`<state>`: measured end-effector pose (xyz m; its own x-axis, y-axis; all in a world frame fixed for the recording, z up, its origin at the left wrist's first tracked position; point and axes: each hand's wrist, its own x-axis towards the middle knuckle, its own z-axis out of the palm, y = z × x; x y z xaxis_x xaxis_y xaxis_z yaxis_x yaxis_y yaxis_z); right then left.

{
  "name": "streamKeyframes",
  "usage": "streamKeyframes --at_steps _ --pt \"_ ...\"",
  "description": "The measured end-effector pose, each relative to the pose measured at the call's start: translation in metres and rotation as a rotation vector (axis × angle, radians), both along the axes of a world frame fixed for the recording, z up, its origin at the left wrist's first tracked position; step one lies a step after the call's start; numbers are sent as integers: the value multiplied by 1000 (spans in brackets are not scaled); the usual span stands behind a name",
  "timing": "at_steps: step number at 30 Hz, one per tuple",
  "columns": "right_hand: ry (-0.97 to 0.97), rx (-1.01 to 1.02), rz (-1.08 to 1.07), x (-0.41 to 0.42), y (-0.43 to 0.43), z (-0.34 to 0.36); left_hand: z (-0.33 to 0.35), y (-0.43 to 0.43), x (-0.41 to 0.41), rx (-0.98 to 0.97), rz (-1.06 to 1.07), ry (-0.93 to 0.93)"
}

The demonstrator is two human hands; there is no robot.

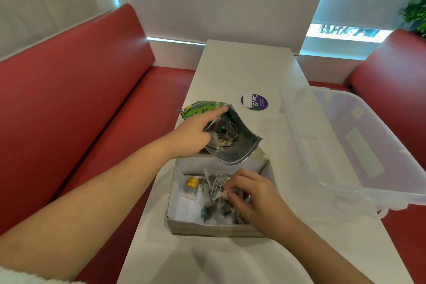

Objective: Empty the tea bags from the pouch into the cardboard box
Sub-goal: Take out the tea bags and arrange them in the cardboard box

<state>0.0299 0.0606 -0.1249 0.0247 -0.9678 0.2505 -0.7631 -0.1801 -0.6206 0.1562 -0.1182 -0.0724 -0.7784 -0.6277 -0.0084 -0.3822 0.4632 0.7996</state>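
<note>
The pouch is held tilted over the far wall of the cardboard box, which stands by the left edge of the desk. It is gripped beside its open mouth by the left hand, fingers closed on the foil. Tea bags are seen inside it. The right hand is in the box, fingers curled on bags lying there. The pouch is best tipped steeper, its mouth kept within the walls, and tangled strings shaken loose.
</note>
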Motion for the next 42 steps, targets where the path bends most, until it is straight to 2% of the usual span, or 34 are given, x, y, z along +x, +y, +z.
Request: streamKeyframes --at_steps 2,4,5,7,12,17,20,24,28,29,32,35,42 --pt "124 41 12 -1 1 1 1 0 -1 -7 -2 -2" --pt "358 183 27 -4 2 -3 1 0 -2 -14 -7 -2" --pt "417 249 22 -6 2 -5 1 1 -2 -11 -9 -3" --pt "388 250 -26 -8 2 -4 1 1 -2 -8 -11 -3" --pt "221 47 -149 -13 -9 11 -2 -1 0 -3 -24 7" --pt "178 -52 -118 -9 -57 14 0 1 1 19 -34 10" --pt "259 95 -68 -9 -100 4 1 2 1 22 -39 1" --pt "605 442 -75 -8 -140 1 2 1 2 14 -22 13" --pt "699 443 -32 -9 -154 -4 2 2 2 25 -19 31" --pt "689 408 -31 -11 -150 -6 2 1 2 27 -20 31" --pt "459 254 -110 -13 -129 -6 2 -1 3 34 -25 22" --pt "314 150 -144 -12 -105 -1 2 -3 3 28 -31 9" --pt "143 -115 -118 -8 -49 14 3 0 4 40 -32 -6"
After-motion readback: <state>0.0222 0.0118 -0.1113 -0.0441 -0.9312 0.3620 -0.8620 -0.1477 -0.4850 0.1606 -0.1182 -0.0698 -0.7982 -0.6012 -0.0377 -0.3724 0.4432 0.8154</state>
